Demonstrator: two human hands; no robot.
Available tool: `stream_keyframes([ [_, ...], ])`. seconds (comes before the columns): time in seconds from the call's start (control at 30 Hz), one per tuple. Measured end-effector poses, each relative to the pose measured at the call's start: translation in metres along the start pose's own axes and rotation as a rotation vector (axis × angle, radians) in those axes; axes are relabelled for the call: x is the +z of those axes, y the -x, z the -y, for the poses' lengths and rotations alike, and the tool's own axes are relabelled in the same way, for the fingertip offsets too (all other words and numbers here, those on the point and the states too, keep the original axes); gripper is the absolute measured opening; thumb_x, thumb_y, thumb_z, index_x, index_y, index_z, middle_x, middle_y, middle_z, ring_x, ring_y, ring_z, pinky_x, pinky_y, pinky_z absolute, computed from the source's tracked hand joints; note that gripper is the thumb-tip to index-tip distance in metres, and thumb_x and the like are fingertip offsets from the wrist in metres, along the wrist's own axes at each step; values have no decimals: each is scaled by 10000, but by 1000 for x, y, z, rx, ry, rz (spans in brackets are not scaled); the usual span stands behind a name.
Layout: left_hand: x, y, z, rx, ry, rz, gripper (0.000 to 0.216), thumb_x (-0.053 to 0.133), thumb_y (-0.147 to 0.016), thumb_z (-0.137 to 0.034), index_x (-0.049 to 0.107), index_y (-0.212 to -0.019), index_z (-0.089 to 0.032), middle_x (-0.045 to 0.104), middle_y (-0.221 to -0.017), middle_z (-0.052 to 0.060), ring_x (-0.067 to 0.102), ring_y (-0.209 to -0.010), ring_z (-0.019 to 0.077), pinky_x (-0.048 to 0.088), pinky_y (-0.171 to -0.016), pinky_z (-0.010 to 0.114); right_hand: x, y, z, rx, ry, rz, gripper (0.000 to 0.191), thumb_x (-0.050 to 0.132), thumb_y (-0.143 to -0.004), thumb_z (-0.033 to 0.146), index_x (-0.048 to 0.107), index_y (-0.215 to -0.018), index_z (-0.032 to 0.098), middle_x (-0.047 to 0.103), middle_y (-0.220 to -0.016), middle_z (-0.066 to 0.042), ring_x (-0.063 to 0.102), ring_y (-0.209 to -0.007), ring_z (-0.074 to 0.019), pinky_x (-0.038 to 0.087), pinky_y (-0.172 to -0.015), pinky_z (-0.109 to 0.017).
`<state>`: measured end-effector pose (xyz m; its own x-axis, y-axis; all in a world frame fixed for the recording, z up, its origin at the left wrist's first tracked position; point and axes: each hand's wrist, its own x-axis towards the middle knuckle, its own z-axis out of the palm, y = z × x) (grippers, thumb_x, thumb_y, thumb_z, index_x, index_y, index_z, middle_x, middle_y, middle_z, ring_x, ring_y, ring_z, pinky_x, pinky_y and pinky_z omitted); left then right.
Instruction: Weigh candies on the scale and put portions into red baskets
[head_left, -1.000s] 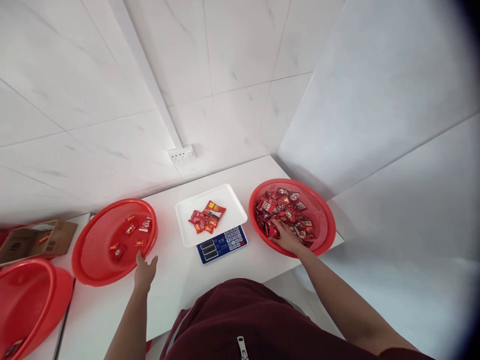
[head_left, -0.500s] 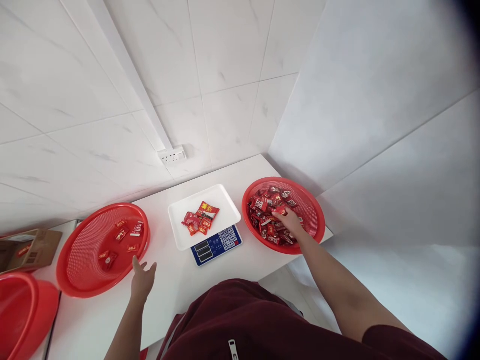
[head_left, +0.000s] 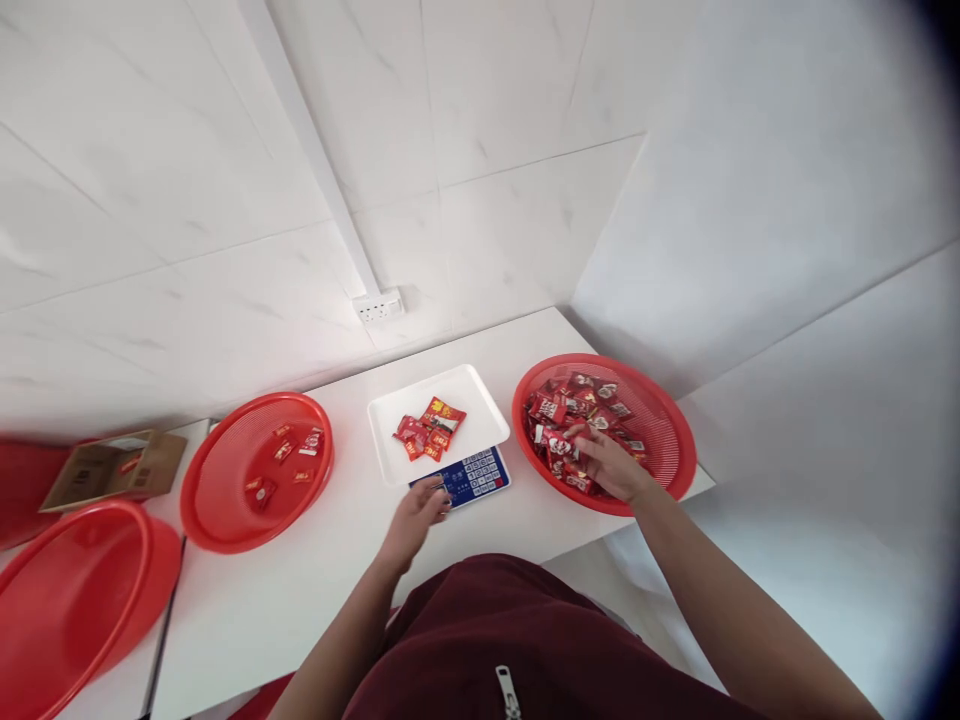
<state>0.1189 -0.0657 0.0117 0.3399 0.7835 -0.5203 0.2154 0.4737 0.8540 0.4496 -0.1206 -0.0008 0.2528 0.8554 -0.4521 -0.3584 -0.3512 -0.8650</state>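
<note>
My right hand (head_left: 609,465) reaches into the red basket (head_left: 667,420) at the right, its fingers curled among the many red candy packets (head_left: 570,410); what it grips is hidden. My left hand (head_left: 416,515) rests at the front left corner of the blue scale (head_left: 472,477), fingers bent down onto its display. The scale's white tray (head_left: 390,415) carries a small heap of red packets (head_left: 429,430).
A second red basket (head_left: 225,500) with several packets lies left of the scale. A larger red basin (head_left: 75,590) and a cardboard box (head_left: 112,465) sit at the far left. A wall socket (head_left: 379,303) is behind the scale. Tiled walls close in behind and to the right.
My left hand has moved right from the left basket's rim to the scale's front. My right hand stays in the right basket, shifting among the packets.
</note>
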Motion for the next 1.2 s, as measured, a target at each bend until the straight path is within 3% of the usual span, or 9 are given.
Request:
stream_keyframes([
  [0.1, 35, 8, -23, -100, 249, 241, 531, 610, -767, -494, 489, -1195, -205, 610, -1087, 120, 627, -885, 200, 509, -761, 367, 42, 21, 3, -70, 230, 312, 308, 746, -639, 386, 580, -841, 224, 593, -782, 18, 544, -691, -132, 467, -678, -288],
  [0.2, 53, 10, -35, -158, 404, 376, 528, 628, -756, -500, 486, -1175, -212, 602, -1099, 115, 632, -867, 205, 517, -734, 380, 79, 37, 7, -190, 557, 450, 292, 739, -648, 369, 598, -854, 217, 614, -856, 0, 543, -744, -151, 442, -699, -285],
  [0.4, 49, 9, -35, -148, 442, 219, 495, 713, -674, -458, 546, -1043, -173, 632, -918, 60, 597, -690, 129, 489, -647, 280, 109, 52, 9, -335, 826, 578, 319, 704, -674, 422, 636, -918, 228, 607, -1012, -40, 563, -893, -208, 444, -808, -330],
  [0.7, 37, 14, -22, -151, 431, 316, 507, 782, -620, -385, 608, -1041, -162, 644, -834, 37, 598, -717, 135, 438, -683, 271, 123, 59, 5, -353, 896, 682, 538, 722, -654, 441, 599, -1125, 211, 523, -1171, -100, 491, -1100, -262, 379, -962, -382],
  [0.8, 35, 13, -20, -157, 529, 308, 510, 805, -597, -354, 627, -1023, -137, 671, -804, 50, 619, -709, 146, 447, -719, 277, 128, 60, 4, -339, 885, 701, 499, 711, -667, 435, 606, -1106, 223, 490, -1208, -100, 430, -1185, -278, 348, -993, -397],
  [1.0, 31, 13, -23, -171, 618, 217, 437, 819, -556, -290, 661, -921, -109, 694, -755, 59, 635, -672, 159, 469, -690, 267, 135, 59, 3, -300, 850, 735, 432, 712, -667, 418, 620, -1053, 248, 504, -1168, -74, 496, -1080, -257, 386, -949, -391],
  [1.13, 27, 15, -27, -118, 615, 148, 434, 815, -563, -299, 652, -924, -122, 701, -773, 60, 650, -693, 172, 476, -689, 272, 135, 54, -3, -296, 773, 658, 495, 668, -707, 473, 569, -1136, 246, 512, -1181, -80, 510, -1037, -245, 419, -890, -360],
  [1.2, 24, 16, -28, -120, 619, 125, 430, 817, -563, -305, 649, -917, -128, 702, -775, 60, 654, -700, 178, 474, -688, 274, 136, 53, -5, -272, 739, 628, 481, 625, -735, 507, 556, -1126, 235, 564, -1069, -64, 544, -916, -218, 451, -798, -332],
])
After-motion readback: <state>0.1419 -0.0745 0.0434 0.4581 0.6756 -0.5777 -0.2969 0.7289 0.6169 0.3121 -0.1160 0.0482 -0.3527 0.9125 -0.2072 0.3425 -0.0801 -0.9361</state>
